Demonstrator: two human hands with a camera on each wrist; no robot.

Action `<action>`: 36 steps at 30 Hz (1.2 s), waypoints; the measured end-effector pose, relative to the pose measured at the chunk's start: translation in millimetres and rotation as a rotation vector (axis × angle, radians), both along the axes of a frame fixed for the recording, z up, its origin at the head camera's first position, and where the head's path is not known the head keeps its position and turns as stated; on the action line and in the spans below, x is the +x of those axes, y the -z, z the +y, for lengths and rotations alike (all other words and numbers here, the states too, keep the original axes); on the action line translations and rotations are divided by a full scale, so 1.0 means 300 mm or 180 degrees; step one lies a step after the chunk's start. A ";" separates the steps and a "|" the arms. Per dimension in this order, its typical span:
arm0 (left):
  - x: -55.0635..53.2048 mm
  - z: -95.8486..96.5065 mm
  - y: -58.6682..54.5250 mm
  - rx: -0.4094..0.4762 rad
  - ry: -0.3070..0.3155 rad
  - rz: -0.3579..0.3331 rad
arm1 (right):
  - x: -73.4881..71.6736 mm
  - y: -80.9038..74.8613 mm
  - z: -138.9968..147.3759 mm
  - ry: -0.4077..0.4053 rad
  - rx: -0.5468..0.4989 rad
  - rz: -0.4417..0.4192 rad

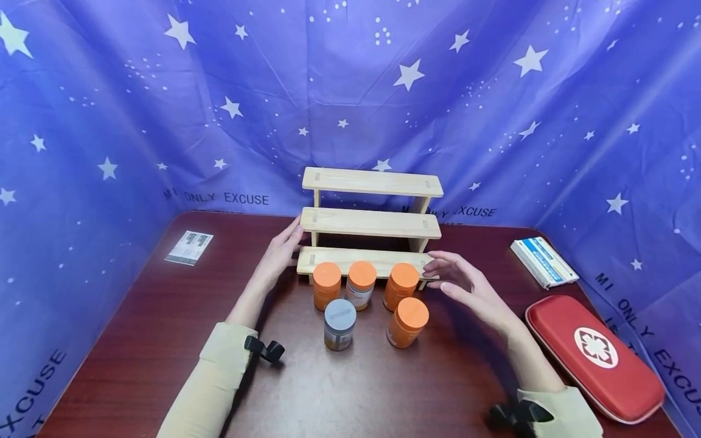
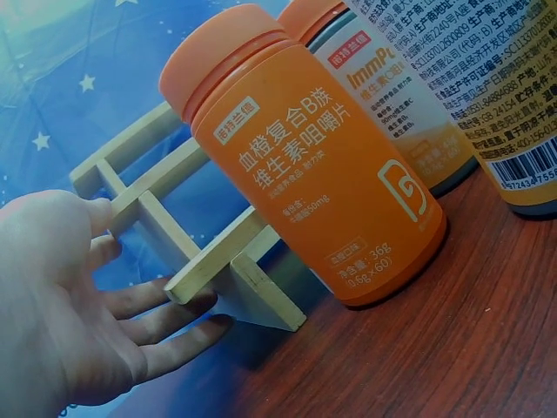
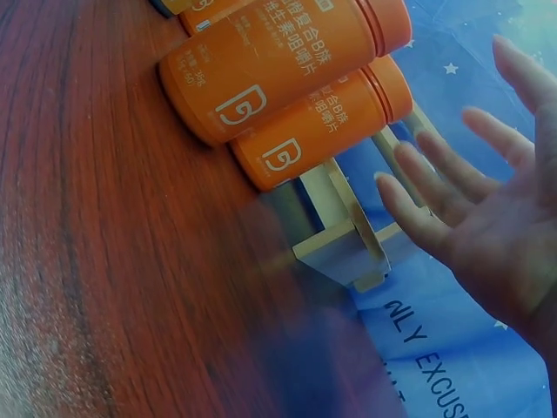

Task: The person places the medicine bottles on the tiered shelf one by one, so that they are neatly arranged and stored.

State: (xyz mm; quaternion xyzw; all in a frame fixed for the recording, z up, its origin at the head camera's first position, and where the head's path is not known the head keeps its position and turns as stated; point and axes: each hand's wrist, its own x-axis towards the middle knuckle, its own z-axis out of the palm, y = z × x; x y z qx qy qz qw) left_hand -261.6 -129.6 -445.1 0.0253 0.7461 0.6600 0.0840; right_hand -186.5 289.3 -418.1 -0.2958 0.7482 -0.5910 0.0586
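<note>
At both ends of the wooden rack (image 1: 370,222), our left hand (image 1: 278,252) and right hand (image 1: 468,283) extend loose fingers, gripping nothing, and a careless pull on it towards us could topple the orange jars (image 1: 401,289) (packed close before the rack).

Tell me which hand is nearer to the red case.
Right. The right hand is by the right end of the wooden shelf, left of the red case; the left hand is at the shelf's left end, farther from the case.
</note>
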 end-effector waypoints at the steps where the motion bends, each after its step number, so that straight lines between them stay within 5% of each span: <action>1: 0.001 -0.001 0.000 -0.0017 -0.0006 0.0003 | -0.001 0.000 0.002 -0.0062 0.0002 -0.0013; 14: -0.001 -0.004 -0.011 -0.0082 -0.0062 0.0014 | 0.012 0.021 0.016 -0.0710 0.0053 -0.0101; 24: -0.004 -0.001 -0.001 -0.0053 -0.0009 -0.0052 | 0.043 0.030 0.001 -0.0785 0.0348 -0.0453; 36: 0.003 -0.003 -0.013 -0.0074 0.0020 -0.0079 | 0.054 0.043 -0.031 -0.0687 0.0832 -0.0380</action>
